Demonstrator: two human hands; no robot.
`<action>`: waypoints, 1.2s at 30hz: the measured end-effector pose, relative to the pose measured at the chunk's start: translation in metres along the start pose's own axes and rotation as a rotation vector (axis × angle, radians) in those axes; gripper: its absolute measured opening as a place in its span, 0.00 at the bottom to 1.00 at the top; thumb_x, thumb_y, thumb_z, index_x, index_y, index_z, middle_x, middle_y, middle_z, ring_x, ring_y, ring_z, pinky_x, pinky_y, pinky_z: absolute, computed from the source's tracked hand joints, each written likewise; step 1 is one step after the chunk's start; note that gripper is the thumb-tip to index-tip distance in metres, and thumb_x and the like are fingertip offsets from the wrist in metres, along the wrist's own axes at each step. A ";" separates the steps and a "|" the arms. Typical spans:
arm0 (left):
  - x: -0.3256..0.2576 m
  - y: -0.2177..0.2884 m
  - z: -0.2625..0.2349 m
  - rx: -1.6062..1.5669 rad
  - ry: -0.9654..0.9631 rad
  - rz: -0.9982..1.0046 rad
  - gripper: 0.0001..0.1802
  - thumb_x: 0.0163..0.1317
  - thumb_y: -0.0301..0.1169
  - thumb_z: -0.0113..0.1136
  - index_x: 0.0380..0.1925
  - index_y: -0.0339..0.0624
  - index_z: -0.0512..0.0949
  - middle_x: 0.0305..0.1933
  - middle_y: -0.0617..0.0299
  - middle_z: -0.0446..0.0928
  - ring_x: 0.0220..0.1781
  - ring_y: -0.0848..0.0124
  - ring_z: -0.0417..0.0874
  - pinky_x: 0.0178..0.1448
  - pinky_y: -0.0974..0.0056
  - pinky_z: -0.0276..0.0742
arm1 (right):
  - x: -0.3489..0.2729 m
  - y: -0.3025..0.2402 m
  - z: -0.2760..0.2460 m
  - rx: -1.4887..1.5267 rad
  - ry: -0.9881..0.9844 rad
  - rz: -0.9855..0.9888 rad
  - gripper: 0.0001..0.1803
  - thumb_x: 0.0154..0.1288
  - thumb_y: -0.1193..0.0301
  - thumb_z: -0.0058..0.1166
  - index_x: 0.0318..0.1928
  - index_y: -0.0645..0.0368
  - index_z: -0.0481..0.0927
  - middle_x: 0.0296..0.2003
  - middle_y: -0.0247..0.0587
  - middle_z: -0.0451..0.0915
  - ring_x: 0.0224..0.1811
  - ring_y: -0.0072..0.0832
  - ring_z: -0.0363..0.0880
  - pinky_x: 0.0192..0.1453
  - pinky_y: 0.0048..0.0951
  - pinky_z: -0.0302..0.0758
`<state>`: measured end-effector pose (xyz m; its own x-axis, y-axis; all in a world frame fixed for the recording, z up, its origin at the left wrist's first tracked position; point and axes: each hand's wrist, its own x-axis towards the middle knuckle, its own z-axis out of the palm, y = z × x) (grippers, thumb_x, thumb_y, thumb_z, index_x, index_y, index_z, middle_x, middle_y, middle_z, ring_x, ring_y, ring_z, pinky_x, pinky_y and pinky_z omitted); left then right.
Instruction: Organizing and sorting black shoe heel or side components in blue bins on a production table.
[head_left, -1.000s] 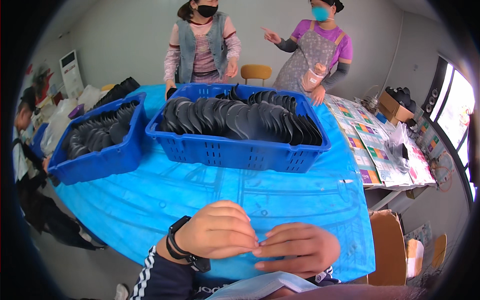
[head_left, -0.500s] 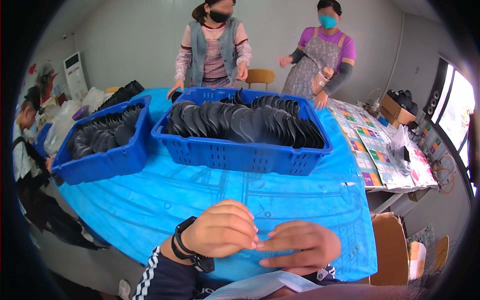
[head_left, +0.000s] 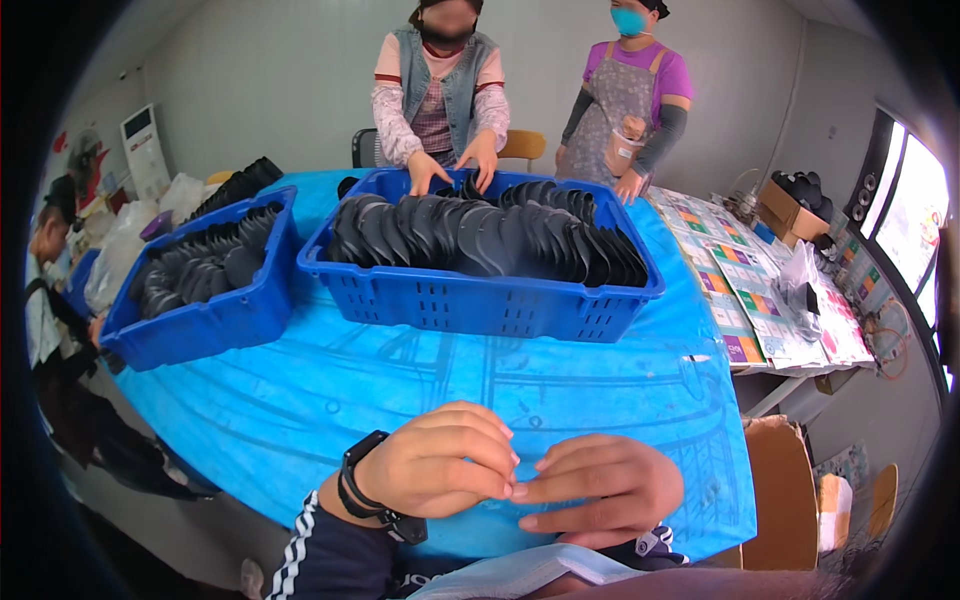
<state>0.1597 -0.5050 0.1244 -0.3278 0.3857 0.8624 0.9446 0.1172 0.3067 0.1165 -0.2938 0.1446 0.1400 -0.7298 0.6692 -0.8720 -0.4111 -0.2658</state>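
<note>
Low over the near part of the blue-covered table [head_left: 400,375], my left hand [head_left: 440,462] and my right hand [head_left: 610,490] meet at the fingertips. The left fingers are bent and closed against the tip of a right finger; anything between them is too small or hidden to make out. Stretched toward the left, the right fingers are apart and hold nothing visible. Beyond my hands stands a large blue plastic crate [head_left: 480,308] packed with rows of curved black pieces [head_left: 485,238]. A person [head_left: 435,95] across the table has both hands inside its far side.
A second blue crate [head_left: 215,330] of black pieces stands to the left. A masked person [head_left: 640,100] in an apron stands at the far right, near a side table [head_left: 745,350] covered with printed sheets. A cardboard box [head_left: 780,490] is close on my right.
The person opposite has leaned in and put both hands into the large crate. The aproned person has lowered an arm. My own hands stay nearly still, fingertips together.
</note>
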 end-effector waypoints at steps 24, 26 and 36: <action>0.006 -0.024 -0.008 0.074 0.194 -0.341 0.40 0.49 0.20 0.53 0.63 0.32 0.49 0.26 0.67 0.65 0.27 0.80 0.65 0.32 0.75 0.62 | -0.002 -0.042 0.013 -0.482 -0.333 0.355 0.19 0.46 0.67 0.60 0.41 0.58 0.78 0.39 0.43 0.77 0.39 0.33 0.77 0.42 0.33 0.74; 0.002 -0.020 -0.006 0.233 -0.194 -0.280 0.32 0.49 0.25 0.56 0.58 0.36 0.60 0.26 0.65 0.70 0.27 0.74 0.71 0.33 0.71 0.66 | -0.010 -0.033 0.015 -0.458 -0.308 0.265 0.19 0.46 0.67 0.59 0.41 0.60 0.78 0.39 0.43 0.77 0.38 0.34 0.77 0.41 0.33 0.74; -0.009 0.000 0.012 0.147 -0.667 -0.078 0.17 0.52 0.29 0.56 0.44 0.38 0.73 0.28 0.63 0.75 0.32 0.66 0.76 0.35 0.65 0.71 | -0.018 -0.032 0.020 -0.249 -0.429 0.157 0.21 0.46 0.74 0.50 0.45 0.63 0.76 0.42 0.44 0.76 0.40 0.33 0.76 0.41 0.30 0.74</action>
<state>0.1630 -0.4972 0.1120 -0.3584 0.8467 0.3933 0.9267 0.2718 0.2594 0.1508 -0.2785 0.1271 0.1324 -0.9520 0.2759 -0.9757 -0.1742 -0.1326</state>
